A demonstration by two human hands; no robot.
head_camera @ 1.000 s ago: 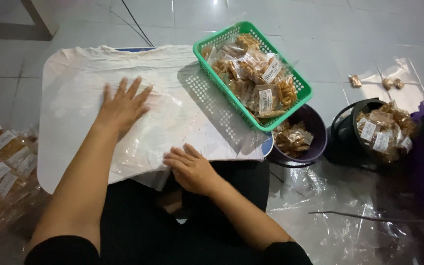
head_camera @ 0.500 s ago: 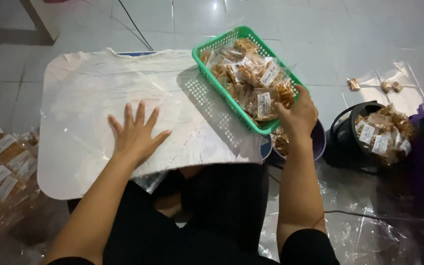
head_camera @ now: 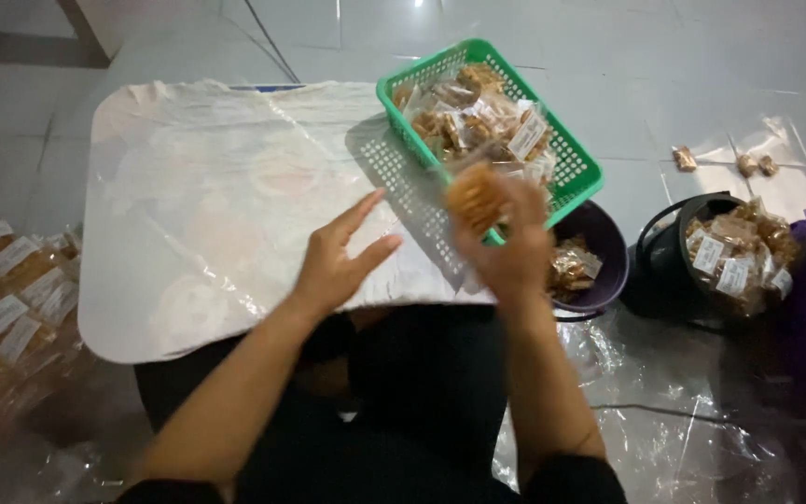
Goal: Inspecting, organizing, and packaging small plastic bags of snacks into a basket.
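My right hand (head_camera: 513, 245) holds a small clear packet of brown snacks (head_camera: 474, 195) in front of the near corner of the green basket (head_camera: 572, 161). The basket sits tilted on the right end of a low table covered with white cloth and clear plastic sheet (head_camera: 198, 187) and holds several labelled snack packets. My left hand (head_camera: 338, 259) hovers open over the table's near edge, fingers spread toward the packet, holding nothing.
A purple bucket (head_camera: 604, 245) and a black bucket (head_camera: 664, 233), both with snack packets, stand on the floor at right. Loose packets (head_camera: 746, 163) lie on plastic sheet beyond them. A pile of labelled packets (head_camera: 2, 317) lies at left. Crumpled clear plastic (head_camera: 664, 411) covers the floor at lower right.
My right hand went from the table's near edge to the basket and came back holding a snack packet. My left hand lifted off the table and moved right toward it.
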